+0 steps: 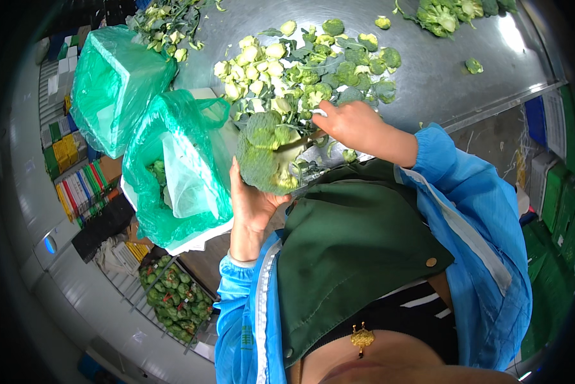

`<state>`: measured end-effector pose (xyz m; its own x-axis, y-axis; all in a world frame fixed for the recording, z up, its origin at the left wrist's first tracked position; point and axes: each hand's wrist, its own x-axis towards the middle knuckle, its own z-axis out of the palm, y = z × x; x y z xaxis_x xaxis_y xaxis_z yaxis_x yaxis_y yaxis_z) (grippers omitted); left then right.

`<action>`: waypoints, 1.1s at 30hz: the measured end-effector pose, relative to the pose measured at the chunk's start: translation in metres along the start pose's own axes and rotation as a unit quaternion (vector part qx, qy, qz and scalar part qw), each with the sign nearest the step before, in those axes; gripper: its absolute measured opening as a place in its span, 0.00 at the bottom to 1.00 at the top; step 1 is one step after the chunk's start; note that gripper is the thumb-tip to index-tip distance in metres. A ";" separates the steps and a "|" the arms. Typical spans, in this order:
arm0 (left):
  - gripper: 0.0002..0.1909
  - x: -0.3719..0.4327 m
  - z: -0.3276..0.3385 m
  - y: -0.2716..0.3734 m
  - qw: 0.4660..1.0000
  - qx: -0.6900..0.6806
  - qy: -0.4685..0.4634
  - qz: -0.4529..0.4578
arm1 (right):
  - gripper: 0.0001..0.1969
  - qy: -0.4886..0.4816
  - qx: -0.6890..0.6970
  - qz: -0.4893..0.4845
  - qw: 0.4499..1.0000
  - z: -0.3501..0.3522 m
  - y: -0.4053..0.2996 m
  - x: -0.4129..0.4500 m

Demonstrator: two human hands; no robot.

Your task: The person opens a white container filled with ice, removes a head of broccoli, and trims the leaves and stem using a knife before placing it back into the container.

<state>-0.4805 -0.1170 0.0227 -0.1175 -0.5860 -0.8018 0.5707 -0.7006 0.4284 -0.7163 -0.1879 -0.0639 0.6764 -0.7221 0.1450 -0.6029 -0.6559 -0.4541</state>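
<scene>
My left hand (253, 204) supports a large broccoli head (261, 153) from below, its cut stem side turned towards the right. My right hand (352, 126) grips a knife (302, 141), whose blade reaches the broccoli's stem; the tip is hidden among the florets. Beyond both hands, cut broccoli stem ends (251, 65) and small florets with leaves (347, 72) lie piled on a metal table (426, 67). Left of my left hand stands a box lined with a green plastic bag (143, 201), with broccoli inside it.
A second box with a green bag (100, 86) stands farther left. More trimmings (169, 24) lie at the table's far left, and broccoli heads (438, 17) at its far right. Netted green vegetables (177, 297) are at lower left; green crates (556, 201) stand at right.
</scene>
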 end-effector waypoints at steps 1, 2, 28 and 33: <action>0.35 0.002 0.004 -0.002 0.999 0.014 0.025 0.025 | 0.08 -0.014 -0.010 0.062 0.998 0.006 0.000 0.000; 0.35 0.003 0.006 -0.003 0.997 0.029 0.051 0.049 | 0.10 -0.028 -0.020 0.123 0.992 0.019 0.003 -0.001; 0.28 -0.036 0.015 -0.020 0.901 -0.289 -0.232 0.226 | 0.08 -0.066 0.113 0.270 0.954 0.061 0.054 -0.029; 0.26 0.005 -0.079 -0.020 0.872 0.277 0.101 0.391 | 0.15 0.115 0.393 0.104 0.906 0.004 -0.010 0.006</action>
<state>-0.4286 -0.0733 -0.0226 0.3095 -0.9280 -0.2072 -0.0756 -0.2413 0.9675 -0.7052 -0.1848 -0.0619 0.4219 -0.8983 0.1231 -0.1586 -0.2068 -0.9654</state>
